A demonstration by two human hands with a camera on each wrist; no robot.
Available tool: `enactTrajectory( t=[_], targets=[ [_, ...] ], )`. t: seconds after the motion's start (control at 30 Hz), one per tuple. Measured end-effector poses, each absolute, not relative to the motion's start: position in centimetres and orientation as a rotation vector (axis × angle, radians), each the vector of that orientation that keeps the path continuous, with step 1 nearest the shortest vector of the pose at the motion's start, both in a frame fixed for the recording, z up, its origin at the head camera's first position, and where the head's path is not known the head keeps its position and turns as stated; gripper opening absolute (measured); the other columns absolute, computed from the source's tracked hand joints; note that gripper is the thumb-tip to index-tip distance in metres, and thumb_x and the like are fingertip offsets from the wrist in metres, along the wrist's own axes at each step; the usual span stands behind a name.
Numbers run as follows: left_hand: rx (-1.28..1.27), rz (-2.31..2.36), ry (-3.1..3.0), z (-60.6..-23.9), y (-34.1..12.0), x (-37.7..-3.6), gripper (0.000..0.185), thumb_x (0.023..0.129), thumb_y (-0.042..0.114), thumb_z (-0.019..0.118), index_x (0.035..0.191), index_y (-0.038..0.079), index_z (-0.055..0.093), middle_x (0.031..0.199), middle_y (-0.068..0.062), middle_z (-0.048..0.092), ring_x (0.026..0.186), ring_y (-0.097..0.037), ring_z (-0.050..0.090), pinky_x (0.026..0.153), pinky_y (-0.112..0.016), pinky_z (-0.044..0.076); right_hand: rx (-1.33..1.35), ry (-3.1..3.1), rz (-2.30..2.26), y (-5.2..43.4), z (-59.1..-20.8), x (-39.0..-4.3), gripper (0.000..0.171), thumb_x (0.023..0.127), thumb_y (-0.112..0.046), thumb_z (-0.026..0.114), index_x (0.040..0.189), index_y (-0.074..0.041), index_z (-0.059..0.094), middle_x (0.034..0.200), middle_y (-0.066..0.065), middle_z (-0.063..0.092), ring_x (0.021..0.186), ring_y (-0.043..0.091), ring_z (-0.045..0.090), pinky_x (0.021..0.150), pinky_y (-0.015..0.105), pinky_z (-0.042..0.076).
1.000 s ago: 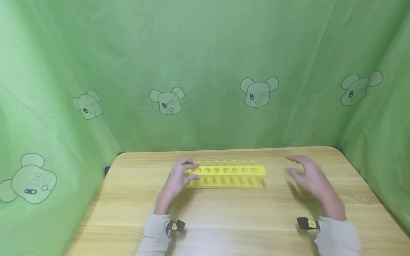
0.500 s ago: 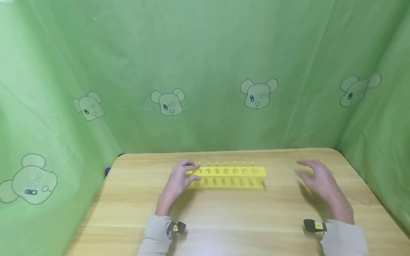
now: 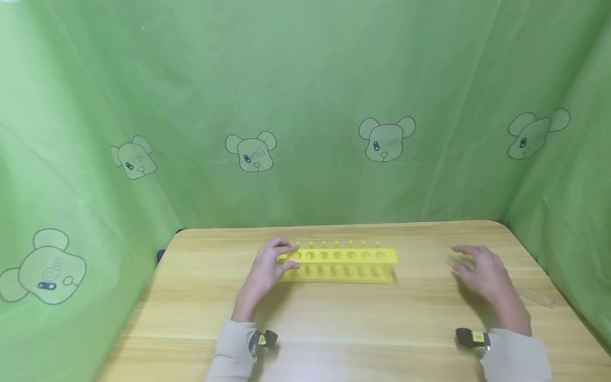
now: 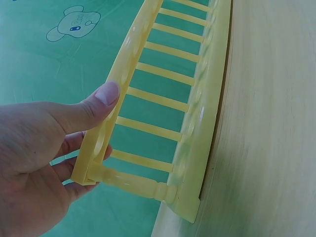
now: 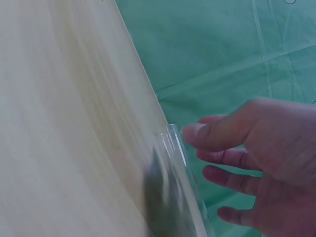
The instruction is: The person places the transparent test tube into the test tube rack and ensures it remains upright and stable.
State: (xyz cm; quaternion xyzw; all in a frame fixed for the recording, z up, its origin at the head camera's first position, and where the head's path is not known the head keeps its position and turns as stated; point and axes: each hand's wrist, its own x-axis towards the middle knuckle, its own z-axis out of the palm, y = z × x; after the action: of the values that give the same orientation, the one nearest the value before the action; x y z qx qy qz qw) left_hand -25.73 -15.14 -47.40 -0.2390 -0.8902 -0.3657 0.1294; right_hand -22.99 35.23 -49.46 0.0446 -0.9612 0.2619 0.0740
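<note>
A yellow test tube rack (image 3: 343,256), with a row of round holes and upright pegs along its back, stands on the table. My left hand (image 3: 264,265) grips its left end, thumb on the near side of the top bar and fingers on the far side, as the left wrist view shows. To the right, my right hand (image 3: 487,273) is above the table, thumb and fingers apart. A clear glass tube (image 3: 538,297) lies on the table beside the right wrist, partly hidden by the arm. In the right wrist view the clear tube (image 5: 183,160) runs just past the thumb tip.
The wooden table (image 3: 363,329) has rounded far corners. Green fabric (image 3: 310,69) with bear-head outlines encloses its back and sides. A dark blurred shape (image 5: 165,202) shows low in the right wrist view.
My right hand has shifted right and slightly nearer, away from the rack, and now covers more of the clear tube. The left hand and the rack stay in place.
</note>
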Motion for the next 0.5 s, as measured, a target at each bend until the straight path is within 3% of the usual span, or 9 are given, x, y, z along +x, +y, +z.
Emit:
enactTrajectory(
  t=[0.17, 0.5],
  targets=[
    [-0.692, -1.057, -2.593, -47.3, -15.1, -25.8, 0.043, 0.077, 0.011, 0.089, 0.117, 0.002, 0.075, 0.115, -0.009, 0.068, 0.108, -0.027, 0.064, 0.098, -0.04, 0.056, 0.115, -2.91, 0.731, 35.7, -49.5, -22.6, 0.047, 0.093, -0.008, 0.069, 0.136, 0.005, 0.056, 0.126, 0.041, 0.051, 0.109, 0.062, 0.048, 0.084, 0.08, 0.04],
    [-0.685, -1.04, -2.62, -47.3, -15.2, -25.8, 0.044, 0.078, 0.014, 0.088, 0.118, 0.003, 0.075, 0.115, -0.008, 0.068, 0.109, -0.026, 0.063, 0.099, -0.04, 0.055, 0.042, -2.941, 0.744, 36.8, -50.7, -22.4, 0.046, 0.092, -0.005, 0.065, 0.136, 0.005, 0.055, 0.121, 0.04, 0.056, 0.106, 0.061, 0.053, 0.08, 0.079, 0.042]
  ],
)
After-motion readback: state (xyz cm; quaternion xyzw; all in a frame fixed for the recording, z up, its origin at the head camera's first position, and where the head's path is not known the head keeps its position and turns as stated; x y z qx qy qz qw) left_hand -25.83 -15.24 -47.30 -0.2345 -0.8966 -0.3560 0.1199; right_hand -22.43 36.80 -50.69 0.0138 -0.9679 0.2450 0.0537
